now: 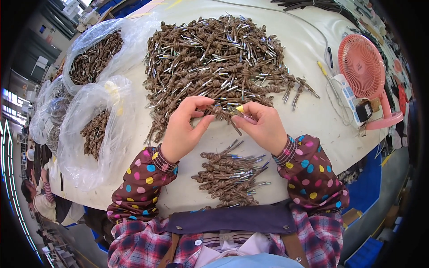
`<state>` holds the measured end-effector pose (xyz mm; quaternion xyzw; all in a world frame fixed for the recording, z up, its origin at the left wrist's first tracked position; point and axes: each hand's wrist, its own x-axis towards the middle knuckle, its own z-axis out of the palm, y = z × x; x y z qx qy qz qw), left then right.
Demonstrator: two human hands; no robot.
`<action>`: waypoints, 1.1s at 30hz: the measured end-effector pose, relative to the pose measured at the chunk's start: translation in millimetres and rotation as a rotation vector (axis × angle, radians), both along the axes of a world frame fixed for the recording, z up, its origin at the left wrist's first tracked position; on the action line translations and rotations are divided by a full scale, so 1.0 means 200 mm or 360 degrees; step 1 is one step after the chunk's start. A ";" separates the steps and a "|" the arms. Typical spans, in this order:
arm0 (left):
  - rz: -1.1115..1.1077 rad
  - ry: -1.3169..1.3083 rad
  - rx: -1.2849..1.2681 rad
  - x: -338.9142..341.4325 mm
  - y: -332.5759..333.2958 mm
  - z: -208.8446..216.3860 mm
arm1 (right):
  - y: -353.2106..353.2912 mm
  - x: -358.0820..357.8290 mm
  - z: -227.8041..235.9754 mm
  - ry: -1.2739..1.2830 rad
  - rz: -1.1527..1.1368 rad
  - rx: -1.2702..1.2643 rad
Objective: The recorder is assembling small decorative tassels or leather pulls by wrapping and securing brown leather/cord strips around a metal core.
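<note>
Clear plastic bags (73, 152) of knotted brown cords are sitting left of the large cord pile (210, 58). At that pile's near edge, the left hand (181, 129) is pinching one knotted cord (218, 110) between thumb and fingers; a smaller heap (228, 178) is lying on the pile's near side; the right hand (268, 129) is gripping a slim yellow-ended tool (240, 108) just before the pile; a pink fan (362, 67) is standing right of it.
</note>
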<state>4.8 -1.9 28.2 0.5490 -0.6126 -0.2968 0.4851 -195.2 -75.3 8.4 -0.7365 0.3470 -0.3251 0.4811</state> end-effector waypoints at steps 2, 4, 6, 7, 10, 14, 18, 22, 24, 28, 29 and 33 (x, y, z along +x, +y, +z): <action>0.0053 -0.0716 -0.0307 -0.01 0.00 0.02 | 0.01 0.00 0.01 0.0042 0.0008 0.0012; 0.0054 -0.1088 -0.0501 -0.03 0.00 0.03 | 0.02 0.00 0.01 0.0081 0.0047 -0.0087; 0.0018 -0.1119 -0.0538 -0.03 0.00 0.02 | 0.02 0.00 0.01 0.0098 0.0063 -0.0148; -0.0004 -0.1137 -0.0555 -0.02 0.00 0.01 | 0.02 0.01 0.01 0.0110 0.0074 -0.0218; -0.0011 -0.1142 -0.0552 -0.02 0.01 0.00 | 0.02 0.01 0.01 0.0145 0.0098 -0.0188; -0.0012 -0.0883 -0.0399 -0.02 0.00 -0.03 | 0.03 0.01 0.01 0.0086 0.0111 -0.0023; 0.0037 -0.0504 -0.0140 -0.01 0.02 -0.03 | 0.03 0.01 0.01 0.0002 0.0118 0.0082; 0.0300 -0.0035 0.0027 0.05 -0.02 -0.03 | 0.01 0.00 -0.01 -0.0020 0.0082 0.0030; 0.0252 -0.0557 -0.0047 0.13 -0.02 -0.02 | 0.00 -0.01 0.00 0.0037 0.0086 0.0020; -0.0063 -0.0771 -0.0187 0.06 0.00 0.06 | 0.02 0.00 0.02 0.0139 0.0106 -0.0056; -0.0126 -0.0738 -0.0124 0.04 0.01 0.06 | 0.02 0.00 0.02 0.0139 0.0107 -0.0051; -0.0191 -0.0795 -0.0122 0.01 0.01 0.02 | 0.03 0.00 0.02 0.0184 0.0106 -0.0258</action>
